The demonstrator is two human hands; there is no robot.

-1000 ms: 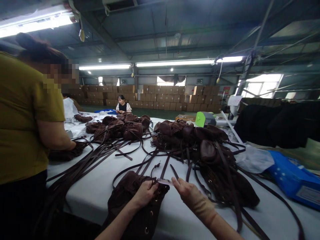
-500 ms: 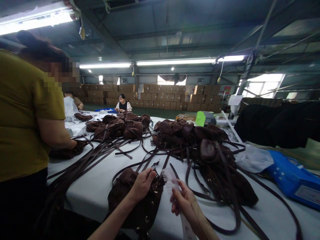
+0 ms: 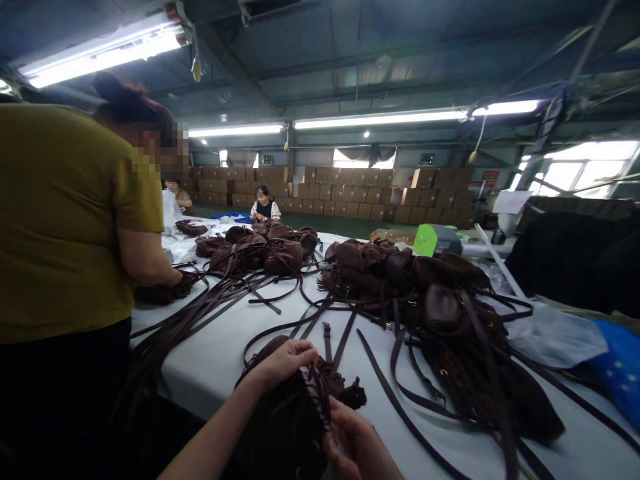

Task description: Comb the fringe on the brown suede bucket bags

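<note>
A dark brown drawstring leather bag [image 3: 280, 423] with fringe and metal eyelets lies at the table's near edge. My left hand [image 3: 287, 363] pinches its upper edge between thumb and fingers. My right hand [image 3: 357, 437], curled and partly blurred, is at the bag's right side. Between the two hands runs a narrow clear plastic strip [image 3: 316, 395] with dark and pale marks, seen against the brown leather. My right fingers close around its lower end. What lies under those fingers is hidden. A strap with a buckle [image 3: 327, 331] extends behind the bag.
More brown bags are heaped at right [image 3: 370, 270] and farther left [image 3: 260, 247], with long straps [image 3: 190, 327] trailing across the white table [image 3: 215, 373]. A co-worker [image 3: 75, 220] bends over the table at left. Clear plastic [image 3: 550, 337] and a blue bag [image 3: 617, 357] lie at right.
My right hand has moved down and in against the bag, bringing the clear strip over the leather. My left hand still pinches the bag's edge. The view has turned left.
</note>
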